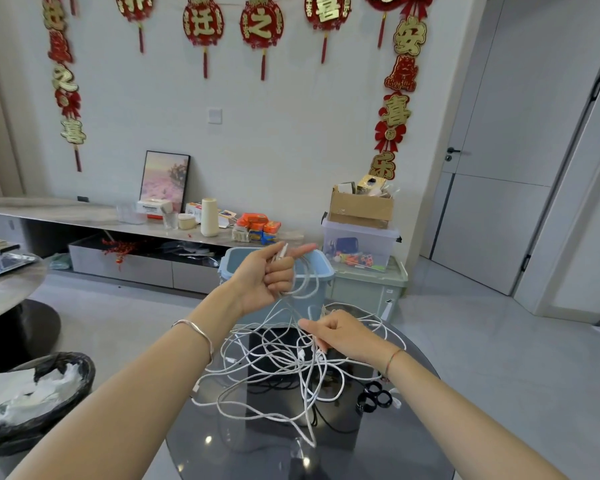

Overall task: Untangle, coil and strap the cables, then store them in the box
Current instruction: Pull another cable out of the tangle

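1. The cables [278, 368] are white and lie in a loose tangle on a dark round glass surface [222, 441]. Several strands rise from the tangle to both hands.
2. The left hand [264, 277] is raised above the tangle's far edge. Its lower fingers [281, 271] are curled round a bundle of strands, and the forefinger sticks out straight. A few cable ends poke up beside the thumb.
3. The right hand [342, 336] is lower, just over the tangle's right side. Its fingers [309, 325] are bent inward and their tips pinch a strand. I cannot tell how many strands it holds.
4. Black straps [374, 398], curled into rings, lie on the surface just right of the tangle.
5. An open blue box [321, 277] stands on the floor beyond the tangle, partly hidden by the left hand.
6. A green-lidded bin [371, 289] stands further right of the tangle, beside the box.
7. A black basket [49, 403] lined with white plastic sits well left of the tangle.
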### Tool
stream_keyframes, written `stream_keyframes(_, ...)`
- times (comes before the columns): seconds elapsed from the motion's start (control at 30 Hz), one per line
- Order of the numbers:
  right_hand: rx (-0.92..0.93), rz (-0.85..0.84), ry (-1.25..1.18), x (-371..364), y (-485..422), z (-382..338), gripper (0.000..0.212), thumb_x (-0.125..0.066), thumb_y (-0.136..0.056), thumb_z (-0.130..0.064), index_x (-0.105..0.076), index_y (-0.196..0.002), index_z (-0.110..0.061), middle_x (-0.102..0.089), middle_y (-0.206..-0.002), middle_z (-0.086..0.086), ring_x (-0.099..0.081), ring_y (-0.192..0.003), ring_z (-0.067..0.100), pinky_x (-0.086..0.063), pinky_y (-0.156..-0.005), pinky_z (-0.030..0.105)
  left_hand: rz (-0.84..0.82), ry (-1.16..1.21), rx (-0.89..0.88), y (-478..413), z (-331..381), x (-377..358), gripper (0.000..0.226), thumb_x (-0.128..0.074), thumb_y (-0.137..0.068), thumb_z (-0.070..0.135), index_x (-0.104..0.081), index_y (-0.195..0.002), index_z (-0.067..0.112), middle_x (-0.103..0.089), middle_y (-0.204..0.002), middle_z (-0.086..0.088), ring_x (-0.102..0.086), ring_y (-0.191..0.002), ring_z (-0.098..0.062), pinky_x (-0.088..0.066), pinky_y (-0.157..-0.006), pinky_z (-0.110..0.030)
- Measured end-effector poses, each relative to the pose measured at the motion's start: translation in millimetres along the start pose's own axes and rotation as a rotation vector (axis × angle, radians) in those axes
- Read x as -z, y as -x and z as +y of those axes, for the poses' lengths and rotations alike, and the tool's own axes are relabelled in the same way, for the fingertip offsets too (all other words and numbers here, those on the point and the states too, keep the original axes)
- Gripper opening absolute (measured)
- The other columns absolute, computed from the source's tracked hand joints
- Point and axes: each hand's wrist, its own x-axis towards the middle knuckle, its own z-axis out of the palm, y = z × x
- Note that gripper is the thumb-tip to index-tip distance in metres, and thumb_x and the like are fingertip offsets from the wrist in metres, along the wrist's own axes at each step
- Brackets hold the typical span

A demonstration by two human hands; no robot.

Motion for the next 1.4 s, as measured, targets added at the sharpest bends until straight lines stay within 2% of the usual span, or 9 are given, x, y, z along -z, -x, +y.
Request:
stream_keyframes(0.2, -0.032, 0.103, 0.4, 30.1, -5.9, 12.4, 0.059, -0.052, -0.083, -0.065, -0.045, -0.056, -0.013, -0.039, -0.055, 0.002, -0.034, -0.05, 0.014, -0.028, -0.054, 0.031, -0.196, -0.508, 0.456, 18.3, 0.9, 2.5, 0.048, -0.033, -0.097, 0.033, -0.062, -0.123, 0.005, -0.014, -0.048, 0.009, -0.01, -0.039, -0.006, -0.016, -0.034, -0.014)
stream_keyframes(0.43, -0.056, 0.217, 0.136, 46.7, -18.8, -4.0, 0.047, -0.066, -0.087, -0.035, -0.041, -0.05, -0.02, -0.036, -0.048, -0.005, -0.031, -0.049, 0.007, -0.03, -0.051, 0.022, -0.022, -1.077, 0.555, 17.7, -10.2, 1.8, 0.05, -0.02, -0.104, 0.038, -0.047, -0.135, 0.011, -0.024, -0.044, 0.01, -0.017, -0.036, -0.004, -0.016, -0.038, -0.017)
stream_keyframes(0.57, -0.111, 0.304, -0.127, 42.7, -23.2, -16.6, 0.026, -0.065, -0.089, -0.028, -0.058, -0.066, -0.018, -0.044, -0.048, -0.009, -0.032, -0.038, 0.001, -0.028, -0.042, 0.012, 0.151, -0.98, 0.29, 9.9, -14.8, 3.5, 0.041, -0.018, -0.104, 0.038, -0.045, -0.129, 0.02, -0.025, -0.044, 0.01, -0.018, -0.037, -0.005, -0.018, -0.038, -0.017)
stream_keyframes(0.67, -0.139, 0.227, -0.395, 34.5, -19.7, -33.4, 0.013, -0.064, -0.089, -0.028, -0.064, -0.079, -0.02, -0.051, -0.052, -0.01, -0.041, -0.041, -0.001, -0.035, -0.044, 0.012, 0.322, -0.948, 0.07, 2.1, -21.7, -0.8, 0.028, -0.027, -0.102, 0.037, -0.052, -0.101, 0.024, -0.028, -0.04, 0.011, -0.02, -0.035, -0.006, -0.019, -0.039, -0.018)
stream_keyframes(0.77, -0.179, 0.202, -0.641, 23.5, -17.7, -49.5, 0.026, -0.054, -0.094, -0.037, -0.065, -0.092, -0.014, -0.061, -0.071, 0.001, -0.054, -0.055, 0.011, -0.047, -0.056, 0.019, 0.519, -0.766, -0.096, -8.0, -28.5, -5.6, 0.031, -0.04, -0.099, 0.038, -0.054, -0.083, 0.016, -0.03, -0.037, 0.008, -0.023, -0.031, -0.007, -0.019, -0.036, -0.018)
stream_keyframes(0.93, -0.245, 0.286, -1.048, 4.0, -16.2, -59.3, 0.053, -0.027, -0.103, -0.039, -0.067, -0.099, -0.005, -0.068, -0.089, 0.01, -0.065, -0.08, 0.019, -0.053, -0.076, 0.027, 0.667, -0.367, -0.176, -17.6, -30.6, -13.0, 0.021, -0.056, -0.094, 0.032, -0.063, -0.101, 0.014, -0.028, -0.03, 0.009, -0.023, -0.022, -0.006, -0.018, -0.029, -0.013)
stream_keyframes(1.07, -0.295, 0.318, -1.38, 19.1, -16.2, -55.8, 0.06, -0.018, -0.103, -0.043, -0.066, -0.11, -0.009, -0.065, -0.108, 0.011, -0.06, -0.099, 0.021, -0.042, -0.094, 0.03, 0.668, -0.513, -0.196, -19.4, -25.0, -7.3, 0.019, -0.051, -0.097, 0.025, -0.061, -0.086, 0.012, -0.029, -0.046, 0.004, -0.02, -0.025, -0.005, -0.016, -0.031, -0.016)
stream_keyframes(1.27, -0.181, 0.447, -1.758, 38.5, -17.9, -39.8, 0.053, -0.015, -0.103, -0.041, -0.055, -0.125, -0.015, -0.072, -0.095, 0.01, -0.062, -0.099, 0.027, -0.047, -0.086, 0.038, 0.484, -0.835, 0.054, 0.0, -11.1, 2.0, 0.028, -0.049, -0.096, 0.024, -0.049, -0.068, 0.017, -0.028, -0.036, 0.011, -0.019, -0.028, -0.005, -0.013, -0.033, -0.015)
stream_keyframes(1.4, -0.333, 0.339, -1.618, 41.7, -19.4, -28.6, 0.049, -0.022, -0.103, -0.039, -0.042, -0.136, -0.008, -0.064, -0.115, 0.015, -0.057, -0.11, 0.032, -0.043, -0.094, 0.043, 0.371, -0.518, -0.019, 9.3, 9.6, 12.4, 0.033, -0.044, -0.1, 0.029, -0.041, -0.069, 0.018, -0.02, -0.039, 0.011, -0.014, -0.029, -0.003, -0.009, -0.03, -0.014)
